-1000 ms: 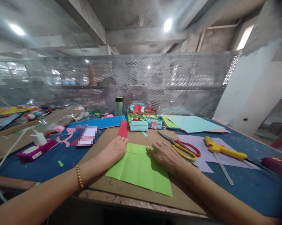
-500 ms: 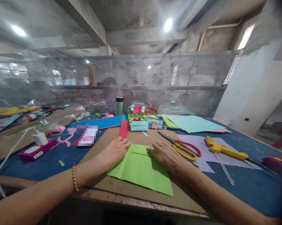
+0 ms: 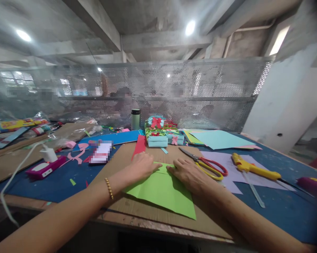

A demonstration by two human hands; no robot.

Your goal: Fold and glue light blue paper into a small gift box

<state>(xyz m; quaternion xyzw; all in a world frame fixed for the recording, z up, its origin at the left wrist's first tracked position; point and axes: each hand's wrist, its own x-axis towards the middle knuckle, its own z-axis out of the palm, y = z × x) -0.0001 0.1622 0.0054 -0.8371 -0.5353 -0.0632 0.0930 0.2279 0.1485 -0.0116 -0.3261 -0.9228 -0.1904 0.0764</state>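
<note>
A sheet of green paper (image 3: pixel 163 193) lies on a brown cardboard mat (image 3: pixel 148 211) at the near edge of the table. Its far edge is folded over into a narrow strip. My left hand (image 3: pixel 142 166) lies flat on that folded strip, fingers stretched toward the middle. My right hand (image 3: pixel 187 172) rests flat on the paper's far right part, fingertips close to those of the left. Neither hand holds anything.
Red-and-yellow scissors (image 3: pixel 206 164) lie just right of my right hand. A yellow glue gun (image 3: pixel 253 169) sits on pale purple paper farther right. Small paper gift boxes (image 3: pixel 158 135), a red strip (image 3: pixel 139 146), a green flask (image 3: pixel 135 119) and coloured sheets (image 3: pixel 219 138) stand behind. A pink device (image 3: pixel 44 168) lies left.
My left hand slid right along the folded far edge of the green paper, toward my right hand. The right hand barely moved.
</note>
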